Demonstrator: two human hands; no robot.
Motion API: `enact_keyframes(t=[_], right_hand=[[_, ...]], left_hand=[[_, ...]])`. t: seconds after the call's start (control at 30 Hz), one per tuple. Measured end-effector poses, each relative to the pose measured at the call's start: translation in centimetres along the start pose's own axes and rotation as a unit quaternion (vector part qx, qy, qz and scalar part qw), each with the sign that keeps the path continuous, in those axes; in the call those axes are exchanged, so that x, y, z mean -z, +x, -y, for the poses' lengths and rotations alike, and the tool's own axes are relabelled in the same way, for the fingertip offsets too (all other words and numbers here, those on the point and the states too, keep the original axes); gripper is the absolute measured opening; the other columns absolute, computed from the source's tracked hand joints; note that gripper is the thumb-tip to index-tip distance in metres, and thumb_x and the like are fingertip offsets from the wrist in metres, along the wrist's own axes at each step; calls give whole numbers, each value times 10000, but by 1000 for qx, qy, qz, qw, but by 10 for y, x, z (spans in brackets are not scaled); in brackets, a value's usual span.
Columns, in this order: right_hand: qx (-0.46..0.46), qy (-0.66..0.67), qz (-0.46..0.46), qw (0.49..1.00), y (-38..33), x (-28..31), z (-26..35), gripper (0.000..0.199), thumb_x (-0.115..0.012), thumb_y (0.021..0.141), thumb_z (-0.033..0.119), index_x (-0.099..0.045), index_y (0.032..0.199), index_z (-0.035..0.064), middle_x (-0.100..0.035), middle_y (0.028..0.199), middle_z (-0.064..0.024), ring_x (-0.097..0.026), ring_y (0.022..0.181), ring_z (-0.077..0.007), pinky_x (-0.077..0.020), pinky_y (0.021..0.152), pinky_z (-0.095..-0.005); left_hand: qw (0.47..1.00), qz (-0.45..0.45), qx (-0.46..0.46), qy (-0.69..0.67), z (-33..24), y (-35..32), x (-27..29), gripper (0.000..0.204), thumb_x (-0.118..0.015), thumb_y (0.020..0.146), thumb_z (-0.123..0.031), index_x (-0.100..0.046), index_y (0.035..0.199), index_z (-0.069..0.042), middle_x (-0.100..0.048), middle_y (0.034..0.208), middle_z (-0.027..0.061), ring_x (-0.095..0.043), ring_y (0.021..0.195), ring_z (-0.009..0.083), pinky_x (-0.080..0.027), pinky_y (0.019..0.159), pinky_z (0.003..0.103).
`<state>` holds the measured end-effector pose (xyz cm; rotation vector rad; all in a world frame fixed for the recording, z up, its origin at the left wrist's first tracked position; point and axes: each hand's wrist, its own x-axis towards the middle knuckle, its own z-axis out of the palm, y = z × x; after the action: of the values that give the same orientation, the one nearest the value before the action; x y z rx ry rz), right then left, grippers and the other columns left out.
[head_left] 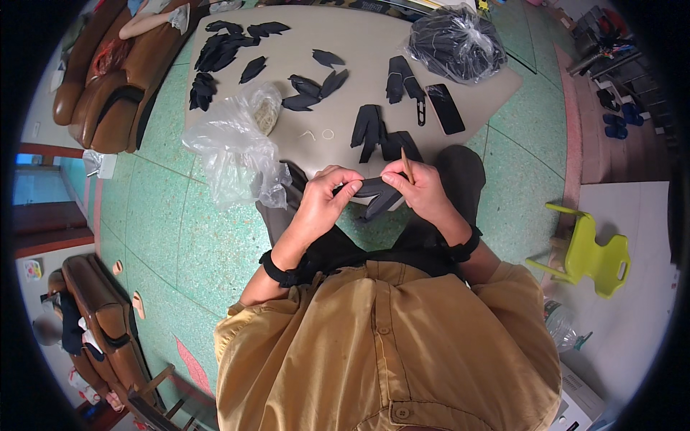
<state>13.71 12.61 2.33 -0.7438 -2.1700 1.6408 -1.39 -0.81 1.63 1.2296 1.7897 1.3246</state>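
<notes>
My left hand pinches one end of a black folded fabric strip at the near table edge, above my lap. The strip's other end is gripped by my right hand, and a loose flap of it hangs down between them. A thin wooden stick also rises from my right fingers. Just beyond lie more black fabric pieces, folded and overlapping. Close by on the table are a pale ring and a small forked pale piece.
Left on the table sits a clear plastic bag with a pale clump. Several black bundles lie farther back. At right are a phone, a slim black slotted tool and a stuffed bag. A green chair stands right.
</notes>
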Motion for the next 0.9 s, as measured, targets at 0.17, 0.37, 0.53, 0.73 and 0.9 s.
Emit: enact_keyframes(t=[0.17,0.37,0.53,0.73,0.9], right_hand=[[83,-64,9,994,-6,5,-1,158,-618,810,149,-577,845,1,-575,690,-94,-534,588,-170,-416,549,-281],[81,-97,68,990,-11,19,2,150,-620,793,125,-575,847,-7,-537,641,-86,-482,544,-134,-384,507,-270],[79,-34,67,994,-6,8,5,137,-602,774,98,-538,804,-19,-474,598,-95,-427,533,-102,-361,493,-263],[81,-53,59,994,-6,3,6,71,-549,756,47,-536,795,-11,-472,585,-67,-422,541,-79,-357,490,-255],[55,-7,48,997,-9,-1,12,63,-565,786,68,-556,806,8,-462,576,-11,-399,524,-56,-339,475,-240]], left_hand=[[998,28,-34,51,-4,3,-1,114,-604,814,-80,-605,888,7,-598,821,82,-553,725,185,-440,669,275],[983,57,107,-135,-13,5,-4,131,-621,804,-30,-579,926,-11,-601,842,37,-546,680,67,-435,591,190],[951,16,65,-301,1,4,-15,202,-651,776,-11,-521,929,-34,-587,816,21,-543,665,55,-437,562,182],[963,7,107,-247,1,2,-15,183,-661,768,-4,-513,868,-43,-557,714,-10,-510,619,29,-424,548,160],[941,24,99,-322,-2,2,-13,121,-644,787,-20,-556,868,-35,-584,718,-19,-522,647,29,-429,572,174]])
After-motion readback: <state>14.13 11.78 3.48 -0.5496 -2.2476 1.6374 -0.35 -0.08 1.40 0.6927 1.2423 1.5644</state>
